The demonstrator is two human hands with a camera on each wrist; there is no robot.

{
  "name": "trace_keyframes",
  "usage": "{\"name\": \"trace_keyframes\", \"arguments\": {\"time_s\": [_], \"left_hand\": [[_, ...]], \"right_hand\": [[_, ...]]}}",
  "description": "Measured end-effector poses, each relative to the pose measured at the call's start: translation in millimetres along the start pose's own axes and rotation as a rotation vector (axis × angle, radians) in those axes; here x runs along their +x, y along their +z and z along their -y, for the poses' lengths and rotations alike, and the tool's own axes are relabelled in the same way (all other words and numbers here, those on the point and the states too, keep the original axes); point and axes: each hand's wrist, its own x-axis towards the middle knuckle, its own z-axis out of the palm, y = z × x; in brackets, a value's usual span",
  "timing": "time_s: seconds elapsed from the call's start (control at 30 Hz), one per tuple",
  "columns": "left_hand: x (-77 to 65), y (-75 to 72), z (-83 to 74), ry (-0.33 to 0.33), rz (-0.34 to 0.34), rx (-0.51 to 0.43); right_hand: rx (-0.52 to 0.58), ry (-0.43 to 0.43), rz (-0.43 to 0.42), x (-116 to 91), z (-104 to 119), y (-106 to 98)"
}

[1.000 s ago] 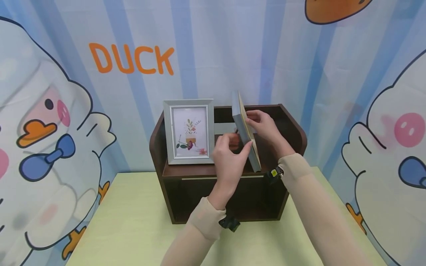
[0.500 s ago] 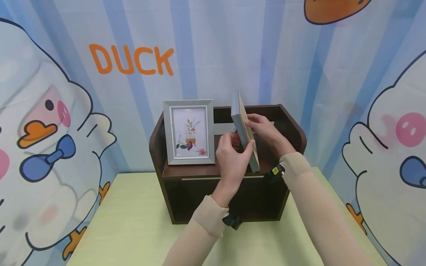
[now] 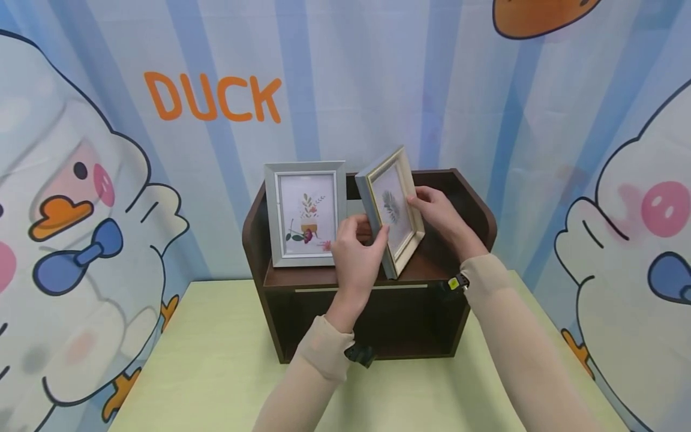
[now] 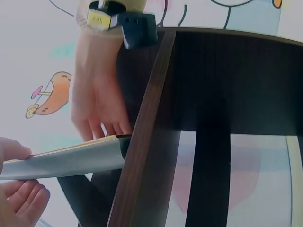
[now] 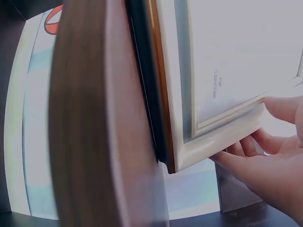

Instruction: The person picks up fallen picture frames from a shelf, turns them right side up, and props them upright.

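A cream and gold picture frame with a grey leaf print stands tilted on the upper shelf of a dark brown rack. My left hand pinches its left edge, thumb on the front and fingers behind. On the opposite edge my right hand grips it, also with the thumb in front. The right wrist view shows the picture frame's lower corner just past a brown board of the rack. To the left, a silver-grey picture frame with a potted plant print stands upright, facing forward.
The rack's lower compartment lies below the hands, and its raised right side panel stands beside the right hand. A pale green tabletop carries the rack. Behind hangs a blue striped curtain with cartoon ducks.
Between my hands the cream picture frame has turned from nearly edge-on to show its front and leaf print. My left hand has shifted slightly left; the silver-grey picture frame stays put.
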Motion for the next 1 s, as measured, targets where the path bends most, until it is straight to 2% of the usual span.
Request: {"name": "trace_keyframes", "arguments": {"time_s": [0.3,0.6,0.83,1.0], "left_hand": [[4.2,-9.3,16.9,-0.034,0.005,0.020],[11.5,-11.3,22.8,-0.061,0.012,0.010],[16.5,-9.2,18.2,-0.050,0.012,0.079],[19.5,-6.1,13.3,-0.067,0.022,0.127]], "right_hand": [[-0.037,0.037,-0.051,-12.6,-3.2,-6.8],[-0.083,0.063,-0.104,-25.6,-4.1,-8.6],[-0.081,0.109,-0.198,-40.7,2.1,-7.3],[-0.079,0.111,-0.250,-52.0,0.9,-6.5]]}}
